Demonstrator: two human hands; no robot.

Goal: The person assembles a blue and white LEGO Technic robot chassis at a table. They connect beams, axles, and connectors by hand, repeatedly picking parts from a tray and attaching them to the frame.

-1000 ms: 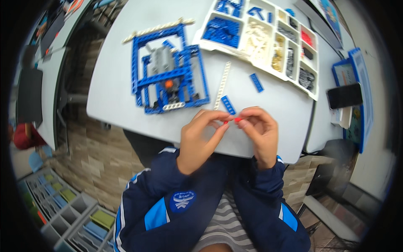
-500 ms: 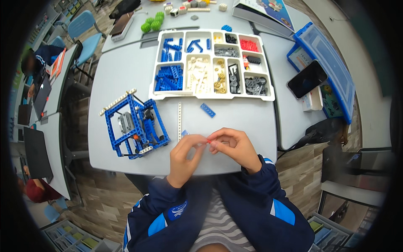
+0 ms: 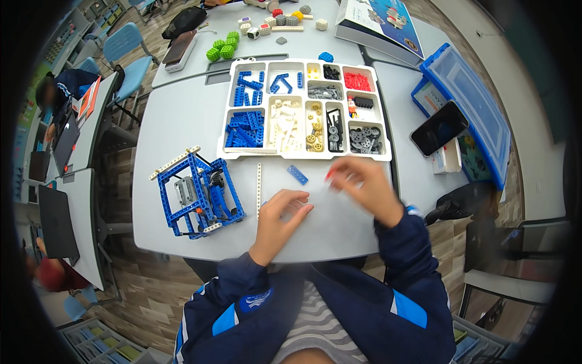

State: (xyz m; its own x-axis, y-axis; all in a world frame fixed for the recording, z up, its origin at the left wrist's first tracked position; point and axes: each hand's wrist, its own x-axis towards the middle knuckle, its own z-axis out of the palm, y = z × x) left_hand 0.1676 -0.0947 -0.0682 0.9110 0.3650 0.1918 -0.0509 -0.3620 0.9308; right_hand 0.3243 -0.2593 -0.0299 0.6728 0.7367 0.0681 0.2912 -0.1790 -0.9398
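My right hand (image 3: 367, 189) is raised over the table, just below the parts tray, with a small red building piece (image 3: 330, 175) pinched at its fingertips. Motion blurs both, so the piece's exact kind is unclear. My left hand (image 3: 280, 221) hovers near the table's front edge, thumb and fingers apart, nothing in it. Between the hands and the tray lies a short blue plate with holes (image 3: 297, 175). A long white studded beam (image 3: 259, 189) lies to the left of it. Further left stands a blue frame model (image 3: 217, 203) with a grey motor-like block inside.
A white sorting tray (image 3: 303, 156) holds blue, white, grey, tan and red parts (image 3: 357, 80). Green blocks (image 3: 227, 52) and other small cubes lie beyond it. On the right are a phone (image 3: 439, 128), a blue bin lid (image 3: 473, 100) and a large box (image 3: 381, 27).
My hands have parted. The right has moved up and right toward the tray with the red piece; the left has opened and stays near its place. The view has shifted slightly.
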